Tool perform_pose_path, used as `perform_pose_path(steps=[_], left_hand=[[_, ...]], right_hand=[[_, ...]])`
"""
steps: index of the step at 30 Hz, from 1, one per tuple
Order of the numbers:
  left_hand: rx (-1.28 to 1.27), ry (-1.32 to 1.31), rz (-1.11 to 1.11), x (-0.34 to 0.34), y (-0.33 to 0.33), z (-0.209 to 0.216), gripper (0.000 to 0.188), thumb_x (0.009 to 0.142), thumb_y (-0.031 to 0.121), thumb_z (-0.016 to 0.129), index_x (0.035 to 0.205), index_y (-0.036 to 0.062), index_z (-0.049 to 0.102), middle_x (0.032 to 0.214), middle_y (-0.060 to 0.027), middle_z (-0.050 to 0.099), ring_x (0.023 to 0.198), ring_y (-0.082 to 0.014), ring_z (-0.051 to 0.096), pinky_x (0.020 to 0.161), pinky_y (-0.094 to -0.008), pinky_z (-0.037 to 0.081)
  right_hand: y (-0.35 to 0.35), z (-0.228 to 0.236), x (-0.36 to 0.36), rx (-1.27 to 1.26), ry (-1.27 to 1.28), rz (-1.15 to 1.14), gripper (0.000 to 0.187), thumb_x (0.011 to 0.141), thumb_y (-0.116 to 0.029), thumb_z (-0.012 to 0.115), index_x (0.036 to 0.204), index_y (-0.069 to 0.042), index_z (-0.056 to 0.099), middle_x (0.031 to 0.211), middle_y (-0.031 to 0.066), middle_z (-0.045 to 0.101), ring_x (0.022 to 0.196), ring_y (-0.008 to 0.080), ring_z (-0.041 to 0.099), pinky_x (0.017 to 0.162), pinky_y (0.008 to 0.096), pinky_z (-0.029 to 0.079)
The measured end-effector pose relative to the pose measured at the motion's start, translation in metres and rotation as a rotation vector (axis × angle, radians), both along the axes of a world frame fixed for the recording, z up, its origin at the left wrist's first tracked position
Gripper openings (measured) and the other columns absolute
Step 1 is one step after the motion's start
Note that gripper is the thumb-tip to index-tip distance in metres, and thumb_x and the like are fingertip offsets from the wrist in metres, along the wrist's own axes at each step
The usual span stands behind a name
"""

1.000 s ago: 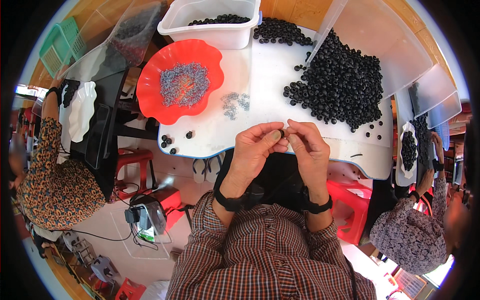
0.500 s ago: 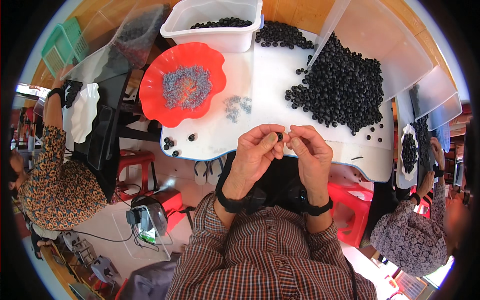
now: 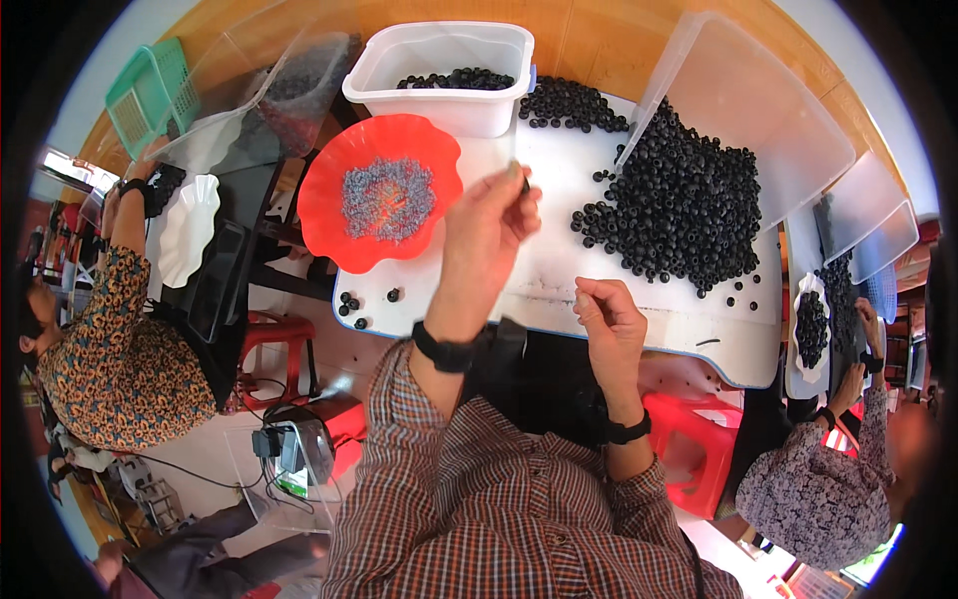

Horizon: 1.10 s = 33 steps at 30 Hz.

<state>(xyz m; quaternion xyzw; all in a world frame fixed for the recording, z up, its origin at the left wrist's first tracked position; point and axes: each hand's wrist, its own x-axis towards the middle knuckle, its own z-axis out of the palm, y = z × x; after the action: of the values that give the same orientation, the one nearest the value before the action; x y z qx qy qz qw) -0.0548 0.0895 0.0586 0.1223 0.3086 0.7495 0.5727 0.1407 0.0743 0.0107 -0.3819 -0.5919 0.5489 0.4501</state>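
My left hand point(image 3: 489, 225) reaches out over the white table, just right of the red scalloped bowl point(image 3: 319, 190). Between its thumb and fingers is a small round black part point(image 3: 526, 186), mostly covered by the fingertips. Nearer the table's front edge, my right hand point(image 3: 611, 321) is closed in a pinch; whether anything sits between its fingertips is too small to tell. Many tiny grey pieces point(image 3: 387, 198) lie in the red bowl. To the right spreads a large heap of round black parts point(image 3: 689, 200), beyond both hands.
A white tub point(image 3: 439, 108) holding black parts stands at the back. A clear bin point(image 3: 768, 120) lies tipped by the heap. Several loose black parts point(image 3: 393, 295) sit at the front left. Other people work at left point(image 3: 120, 349) and right point(image 3: 818, 479). A red stool point(image 3: 689, 439) is beside me.
My left hand has moved away from my right hand, forward toward the white tub, carrying the black part. The right hand stays near the front edge in a pinch. The whole view has shifted slightly.
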Motion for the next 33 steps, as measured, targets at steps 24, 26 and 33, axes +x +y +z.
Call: perform_pose_path(steps=[24, 26, 33], left_hand=[[-0.207, 1.637, 0.116, 0.056, 0.015, -0.061, 0.013, 0.082, 0.008, 0.066, 0.093, 0.0065, 0.072, 0.083, -0.0145, 0.063, 0.072, -0.0287, 0.062, 0.065, -0.0374, 0.050], [-0.250, 1.652, 0.093, 0.059, 0.015, -0.059, 0.014, 0.082, 0.008, 0.065, 0.094, 0.0078, 0.072, 0.084, -0.0162, 0.061, 0.076, -0.0333, 0.062, 0.068, -0.0402, 0.050], [-0.309, 1.767, 0.007, 0.063, 0.016, -0.056, 0.020, 0.083, 0.011, 0.066, 0.102, 0.0091, 0.067, 0.093, -0.0151, 0.058, 0.080, -0.0340, 0.062, 0.069, -0.0430, 0.050]], right_hand=[[0.015, -0.028, 0.013, 0.062, -0.130, -0.117, 0.016, 0.087, 0.004, 0.061, 0.102, 0.002, 0.066, 0.089, 0.0038, 0.058, 0.073, 0.0088, 0.054, 0.067, 0.0223, 0.045], [0.015, -0.026, 0.013, 0.078, -0.139, -0.119, 0.016, 0.087, 0.004, 0.061, 0.102, 0.002, 0.066, 0.089, 0.0039, 0.058, 0.073, 0.0089, 0.054, 0.067, 0.0225, 0.045], [0.015, -0.027, 0.011, 0.118, -0.146, -0.122, 0.016, 0.086, 0.006, 0.061, 0.100, 0.002, 0.066, 0.089, 0.0050, 0.059, 0.073, 0.0096, 0.055, 0.067, 0.0227, 0.046]])
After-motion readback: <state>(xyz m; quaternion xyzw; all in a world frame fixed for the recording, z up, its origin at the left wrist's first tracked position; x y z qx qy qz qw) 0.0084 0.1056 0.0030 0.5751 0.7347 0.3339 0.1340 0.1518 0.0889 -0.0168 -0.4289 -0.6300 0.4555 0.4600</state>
